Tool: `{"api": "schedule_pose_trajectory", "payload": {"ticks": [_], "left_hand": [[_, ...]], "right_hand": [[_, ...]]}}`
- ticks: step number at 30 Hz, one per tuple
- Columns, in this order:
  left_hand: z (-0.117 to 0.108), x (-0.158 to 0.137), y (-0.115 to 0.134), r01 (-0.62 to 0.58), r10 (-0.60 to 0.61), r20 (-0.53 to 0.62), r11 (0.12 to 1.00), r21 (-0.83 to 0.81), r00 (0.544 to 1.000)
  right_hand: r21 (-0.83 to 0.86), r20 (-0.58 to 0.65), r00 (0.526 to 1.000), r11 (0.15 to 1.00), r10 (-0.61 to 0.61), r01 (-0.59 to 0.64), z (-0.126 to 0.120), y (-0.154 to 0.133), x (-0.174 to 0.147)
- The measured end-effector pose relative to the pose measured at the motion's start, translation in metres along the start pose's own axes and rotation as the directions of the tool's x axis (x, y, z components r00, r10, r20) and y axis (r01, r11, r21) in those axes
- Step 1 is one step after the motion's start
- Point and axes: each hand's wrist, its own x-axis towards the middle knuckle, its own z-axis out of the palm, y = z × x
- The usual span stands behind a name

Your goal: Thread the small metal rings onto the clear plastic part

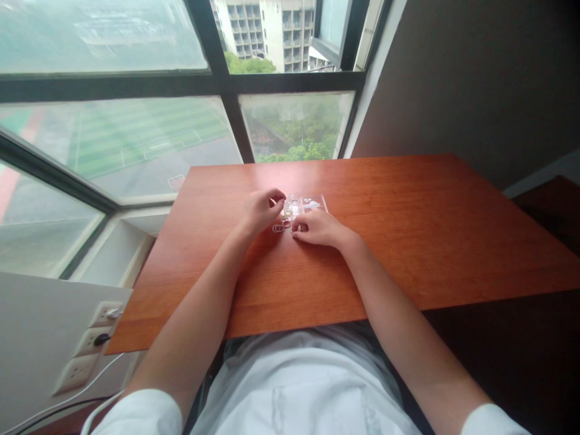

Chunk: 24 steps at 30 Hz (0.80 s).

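Note:
A clear plastic box (319, 202) with its lid folded open lies on the wooden table, small rings inside its left part. My left hand (263, 209) is at the box's left side, thumb and fingertips drawn together at its edge; whether anything is between them I cannot make out. Just in front of the box, my right hand (319, 228) pinches close to the tabletop, with what looks like a small ring at the fingertips, mostly hidden. Between the hands several loose rings (278, 228) rest on the wood, one of them reddish brown.
The reddish wooden table (435, 241) stretches far to the right. Behind it are large windows with dark frames (235, 84). At the lower left, wall sockets (93, 341) hold plugs, and cables (67, 402) run below the table's edge.

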Motion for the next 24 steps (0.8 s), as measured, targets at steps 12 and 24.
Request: {"api": "schedule_pose_trajectory", "payload": {"ticks": [12,24], "left_hand": [[0.002,0.000,0.002,-0.036,0.036,0.008,0.999,-0.040,0.999],[0.007,-0.009,0.022,-0.055,0.119,0.192,0.950,-0.308,0.974]], "right_hand": [[0.087,-0.214,0.972,0.993,0.096,-0.079,-0.003,0.006,0.005],[0.195,-0.422,0.887,0.974,0.189,-0.115,-0.006,0.007,0.006]]}}
